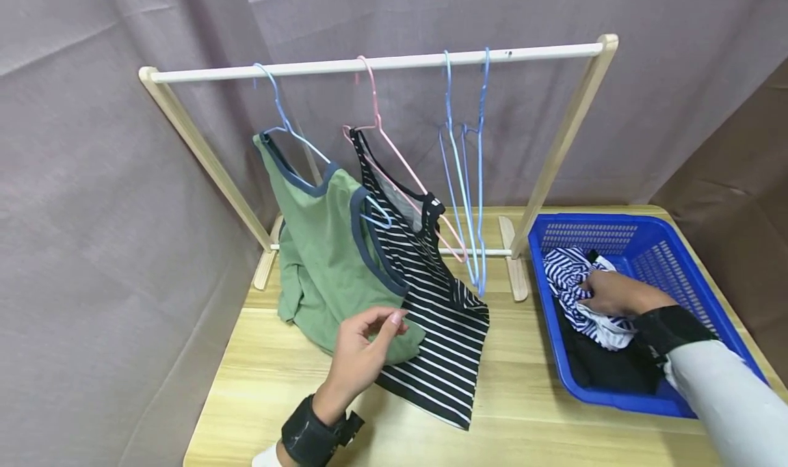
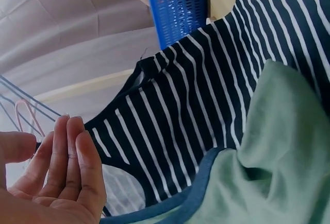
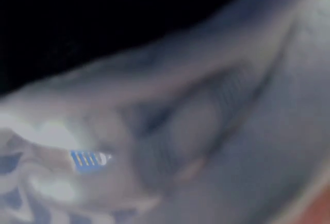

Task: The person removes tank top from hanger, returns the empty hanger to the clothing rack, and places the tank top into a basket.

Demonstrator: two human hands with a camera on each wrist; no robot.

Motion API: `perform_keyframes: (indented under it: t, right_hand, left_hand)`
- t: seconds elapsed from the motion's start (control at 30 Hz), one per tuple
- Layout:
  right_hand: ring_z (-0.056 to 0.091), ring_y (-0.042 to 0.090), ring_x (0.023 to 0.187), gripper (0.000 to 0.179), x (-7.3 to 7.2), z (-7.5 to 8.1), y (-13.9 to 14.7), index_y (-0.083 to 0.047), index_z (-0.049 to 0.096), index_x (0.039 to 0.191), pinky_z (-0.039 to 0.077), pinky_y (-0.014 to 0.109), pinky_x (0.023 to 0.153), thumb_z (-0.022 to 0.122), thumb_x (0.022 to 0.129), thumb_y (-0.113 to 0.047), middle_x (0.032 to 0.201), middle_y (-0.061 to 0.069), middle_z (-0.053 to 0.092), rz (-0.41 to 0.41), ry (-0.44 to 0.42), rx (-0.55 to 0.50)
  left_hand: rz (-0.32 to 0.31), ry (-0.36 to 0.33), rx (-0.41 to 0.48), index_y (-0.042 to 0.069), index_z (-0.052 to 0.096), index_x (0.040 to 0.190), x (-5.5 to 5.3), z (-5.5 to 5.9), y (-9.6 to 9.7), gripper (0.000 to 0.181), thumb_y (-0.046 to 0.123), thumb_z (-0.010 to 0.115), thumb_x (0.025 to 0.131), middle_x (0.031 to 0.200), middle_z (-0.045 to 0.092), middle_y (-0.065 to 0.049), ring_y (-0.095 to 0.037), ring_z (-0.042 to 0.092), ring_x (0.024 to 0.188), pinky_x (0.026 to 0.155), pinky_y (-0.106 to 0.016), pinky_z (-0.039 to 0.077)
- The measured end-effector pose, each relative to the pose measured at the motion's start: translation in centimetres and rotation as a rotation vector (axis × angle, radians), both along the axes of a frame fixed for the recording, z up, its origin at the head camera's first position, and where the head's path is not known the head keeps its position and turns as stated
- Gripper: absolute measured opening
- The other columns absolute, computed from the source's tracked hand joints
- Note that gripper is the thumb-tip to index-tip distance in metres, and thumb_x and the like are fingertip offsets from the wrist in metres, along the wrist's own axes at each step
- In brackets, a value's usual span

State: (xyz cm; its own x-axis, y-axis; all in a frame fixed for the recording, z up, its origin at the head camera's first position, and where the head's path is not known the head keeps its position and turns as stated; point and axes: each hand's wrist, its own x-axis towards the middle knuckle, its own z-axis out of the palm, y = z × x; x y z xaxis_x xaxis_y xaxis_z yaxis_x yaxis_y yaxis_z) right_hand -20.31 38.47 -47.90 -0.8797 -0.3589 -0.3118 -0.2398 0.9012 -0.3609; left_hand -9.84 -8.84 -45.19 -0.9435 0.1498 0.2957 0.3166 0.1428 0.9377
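Inside the blue basket, my right hand grips a crumpled blue-and-white striped garment; its fingertips are partly sunk in the folds. Black cloth lies beneath that garment. The right wrist view is a close blur of fabric. My left hand hovers in front of the hung clothes, fingers loosely bent and holding nothing. Nearest to it are a green tank top with navy trim on a blue hanger and a black-and-white striped tank top on a pink hanger.
A small rack with a white rod and wooden legs stands on the wooden table. Bare blue hangers hang right of the tops. Grey cloth covers the back and left, brown cloth the right.
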Motion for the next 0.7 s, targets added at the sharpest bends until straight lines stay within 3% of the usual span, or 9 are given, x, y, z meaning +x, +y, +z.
perform_keyframes:
  t: [0.37,0.57,0.7]
  right_hand:
    - [0.046,0.011,0.062,0.019,0.0,0.1,0.2,-0.01,0.067,0.074,0.038,0.027,0.06,0.072,0.092,-0.011,0.067,-0.008,0.048,0.012,-0.003,0.003]
    - [0.043,0.01,0.06,0.03,0.0,-0.2,0.0,-0.014,0.057,0.068,0.036,0.026,0.059,0.073,0.093,-0.012,0.064,-0.01,0.042,0.018,0.026,0.006]
    - [0.044,0.011,0.06,0.03,0.0,-0.1,-0.3,-0.014,0.056,0.068,0.036,0.027,0.058,0.073,0.092,-0.012,0.065,-0.009,0.043,0.03,0.043,0.02]
  left_hand:
    - [-0.008,0.115,-0.074,0.008,0.081,0.108,-1.0,1.2,0.2,0.015,0.012,0.067,0.105,0.09,0.082,-0.009,-0.018,0.079,0.082,0.08,-0.025,0.064]
    - [-0.013,0.126,-0.09,0.008,0.081,0.108,-1.4,1.9,0.4,0.014,0.012,0.068,0.104,0.091,0.083,-0.01,-0.025,0.081,0.082,0.08,-0.024,0.065]
    - [-0.029,0.154,-0.097,0.007,0.081,0.108,-1.6,2.4,0.5,0.014,0.011,0.068,0.104,0.094,0.083,-0.011,-0.019,0.081,0.083,0.081,-0.026,0.065]
